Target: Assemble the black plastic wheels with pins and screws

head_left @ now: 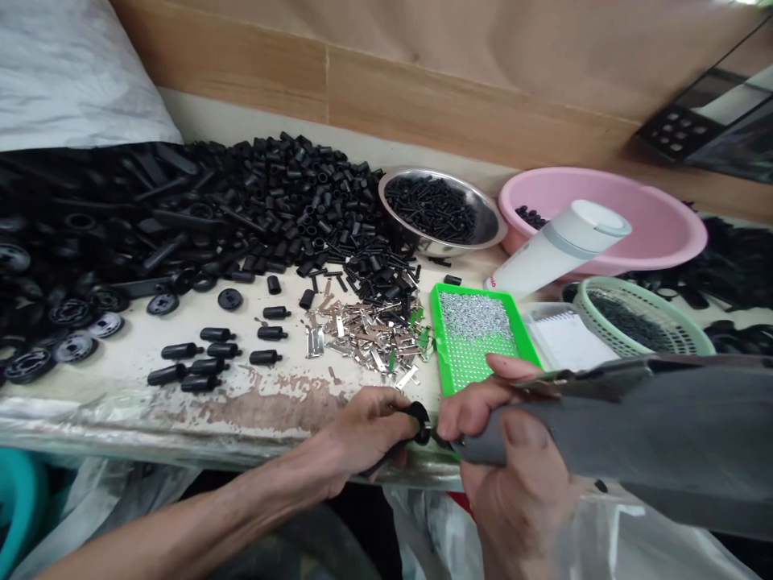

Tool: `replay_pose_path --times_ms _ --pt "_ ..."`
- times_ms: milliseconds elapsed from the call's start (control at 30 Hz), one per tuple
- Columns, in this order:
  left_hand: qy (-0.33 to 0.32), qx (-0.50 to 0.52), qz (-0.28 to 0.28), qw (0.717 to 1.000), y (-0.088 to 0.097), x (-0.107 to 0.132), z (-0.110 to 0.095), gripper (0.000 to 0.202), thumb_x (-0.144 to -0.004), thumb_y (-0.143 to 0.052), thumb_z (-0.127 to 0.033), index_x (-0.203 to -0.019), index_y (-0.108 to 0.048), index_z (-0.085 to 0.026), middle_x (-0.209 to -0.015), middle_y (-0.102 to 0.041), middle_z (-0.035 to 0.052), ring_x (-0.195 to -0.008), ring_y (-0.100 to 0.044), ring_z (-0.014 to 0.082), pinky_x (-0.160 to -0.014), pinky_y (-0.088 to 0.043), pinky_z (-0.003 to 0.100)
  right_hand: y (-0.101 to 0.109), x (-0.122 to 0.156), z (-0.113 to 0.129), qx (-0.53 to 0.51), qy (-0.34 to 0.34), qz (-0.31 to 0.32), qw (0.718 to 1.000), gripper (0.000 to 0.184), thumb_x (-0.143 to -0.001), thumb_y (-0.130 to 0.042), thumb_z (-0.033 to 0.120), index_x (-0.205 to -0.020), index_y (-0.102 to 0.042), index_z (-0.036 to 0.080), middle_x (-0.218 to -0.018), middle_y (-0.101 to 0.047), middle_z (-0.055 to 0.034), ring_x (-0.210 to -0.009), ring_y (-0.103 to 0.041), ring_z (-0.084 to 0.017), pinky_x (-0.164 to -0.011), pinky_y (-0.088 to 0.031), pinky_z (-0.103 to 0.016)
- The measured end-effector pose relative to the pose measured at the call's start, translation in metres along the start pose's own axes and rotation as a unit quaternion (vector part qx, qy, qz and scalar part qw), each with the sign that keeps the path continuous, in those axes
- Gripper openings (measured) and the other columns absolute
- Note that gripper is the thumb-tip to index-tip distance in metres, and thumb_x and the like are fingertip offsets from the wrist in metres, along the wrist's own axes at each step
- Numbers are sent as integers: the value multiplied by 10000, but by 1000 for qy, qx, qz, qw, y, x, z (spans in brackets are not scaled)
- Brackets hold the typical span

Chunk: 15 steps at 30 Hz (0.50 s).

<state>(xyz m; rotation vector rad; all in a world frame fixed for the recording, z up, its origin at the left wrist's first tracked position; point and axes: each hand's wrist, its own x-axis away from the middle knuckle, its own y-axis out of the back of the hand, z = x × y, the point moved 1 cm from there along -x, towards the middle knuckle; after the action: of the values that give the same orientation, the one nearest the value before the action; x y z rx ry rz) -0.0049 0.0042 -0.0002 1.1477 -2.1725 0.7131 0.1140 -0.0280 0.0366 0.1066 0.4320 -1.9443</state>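
Observation:
My left hand (362, 431) is closed around a black plastic part (421, 424) with a round end, held over the front edge of the table. Most of that part is hidden by the fingers. In my right hand (513, 459) is a grey power screwdriver (652, 439), its narrow nose pointing left at the round end. Whether its tip touches the part I cannot tell. Just behind the right hand lies a bright green tray (444, 354) with small silver screws (474, 316). Flat metal strips (374, 338) are heaped left of the tray.
Several black handle knobs (205, 366) lie at left, near round black discs (76, 346). Behind them spreads a big pile of black plastic parts (290, 193). A steel bowl (392, 225), a pink basin (652, 217), a white bottle (552, 250) and a pale green basket (676, 326) stand at right.

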Motion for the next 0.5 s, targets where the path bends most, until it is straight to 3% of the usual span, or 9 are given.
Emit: replay_pose_path --times_ms 133,500 --pt "1 10 -15 1000 1 -2 3 342 -750 -585 -344 -1042 -587 -166 -499 -513 -71 -416 -367 74 -373 -236 179 -3 -1 3 -17 -2 -13 1000 230 -819 -627 300 -1037 -611 225 -573 -578 71 -479 -545 -131 -513 -456 -292" --pt "14 10 -18 1000 0 -2 1 298 -759 -566 -278 -1032 -612 -169 -497 -538 -67 -400 -363 78 -368 -245 191 -2 -1 -1 -30 -13 -47 998 233 -789 -684 322 -996 -645 224 -551 -569 61 -452 -533 -137 -479 -446 -302"
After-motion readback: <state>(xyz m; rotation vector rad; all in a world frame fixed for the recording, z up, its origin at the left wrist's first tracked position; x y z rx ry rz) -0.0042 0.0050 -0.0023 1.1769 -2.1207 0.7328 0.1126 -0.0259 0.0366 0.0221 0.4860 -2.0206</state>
